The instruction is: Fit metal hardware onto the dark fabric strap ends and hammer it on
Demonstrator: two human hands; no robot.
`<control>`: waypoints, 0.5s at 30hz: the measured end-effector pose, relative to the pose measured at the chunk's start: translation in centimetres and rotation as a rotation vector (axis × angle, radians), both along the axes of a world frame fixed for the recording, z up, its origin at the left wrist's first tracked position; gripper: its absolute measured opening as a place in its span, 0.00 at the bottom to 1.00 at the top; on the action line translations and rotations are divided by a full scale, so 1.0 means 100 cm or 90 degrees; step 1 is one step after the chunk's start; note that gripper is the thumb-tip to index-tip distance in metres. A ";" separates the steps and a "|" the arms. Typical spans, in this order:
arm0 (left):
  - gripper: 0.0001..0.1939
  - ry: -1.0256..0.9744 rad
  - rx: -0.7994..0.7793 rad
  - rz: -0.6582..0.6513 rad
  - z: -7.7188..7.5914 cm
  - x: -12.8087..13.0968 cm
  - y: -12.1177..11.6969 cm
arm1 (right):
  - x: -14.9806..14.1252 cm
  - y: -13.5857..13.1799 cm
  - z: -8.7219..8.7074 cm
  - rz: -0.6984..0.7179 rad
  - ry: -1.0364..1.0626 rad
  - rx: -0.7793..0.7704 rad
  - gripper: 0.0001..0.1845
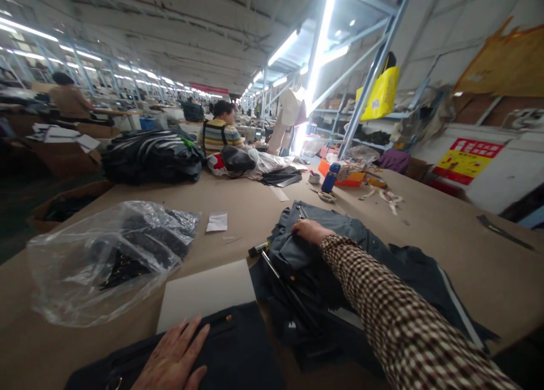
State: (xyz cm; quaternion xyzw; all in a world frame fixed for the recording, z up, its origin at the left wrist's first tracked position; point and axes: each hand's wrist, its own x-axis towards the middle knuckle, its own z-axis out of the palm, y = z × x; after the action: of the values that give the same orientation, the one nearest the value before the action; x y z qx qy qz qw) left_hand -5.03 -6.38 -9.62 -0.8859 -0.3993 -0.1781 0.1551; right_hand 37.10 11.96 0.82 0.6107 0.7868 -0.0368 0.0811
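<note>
My left hand [176, 353] lies flat with its fingers spread on a navy fabric panel [240, 344], which has a small gold-coloured rivet and a metal ring. A white card [208, 291] shows partly from under the panel's far edge. To the right, my right hand [312, 231] reaches onto a heap of dark grey-green fabric pieces [348, 223]. Its fingers are curled down on the top piece beside a zipper [301, 211] and appear to grip the cloth; the fingertips are partly hidden. A dark rod with a shiny section [272, 265] lies against the heap's left side.
A clear plastic bag [106, 265] with dark pieces inside lies at left, near a small paper slip [217, 221]. Farther back are a dark fabric stack [153, 155], a blue bottle [330, 178], scissors [326, 196] and an orange tray [351, 179]. A person [221, 132] sits beyond the table.
</note>
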 end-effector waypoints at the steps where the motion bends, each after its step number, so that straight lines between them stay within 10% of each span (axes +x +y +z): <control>1: 0.25 -0.005 -0.001 0.000 0.000 0.001 0.001 | 0.001 -0.001 -0.006 -0.008 -0.008 0.006 0.15; 15: 0.24 0.049 0.088 0.001 -0.006 -0.001 0.002 | 0.008 0.006 -0.010 0.015 -0.063 0.067 0.13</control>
State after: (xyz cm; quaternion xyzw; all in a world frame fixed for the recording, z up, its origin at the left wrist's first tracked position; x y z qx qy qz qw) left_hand -5.10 -6.19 -10.17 -0.8788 -0.3807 -0.1710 0.2313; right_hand 37.89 12.59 -0.22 0.6062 0.7896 0.0356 0.0882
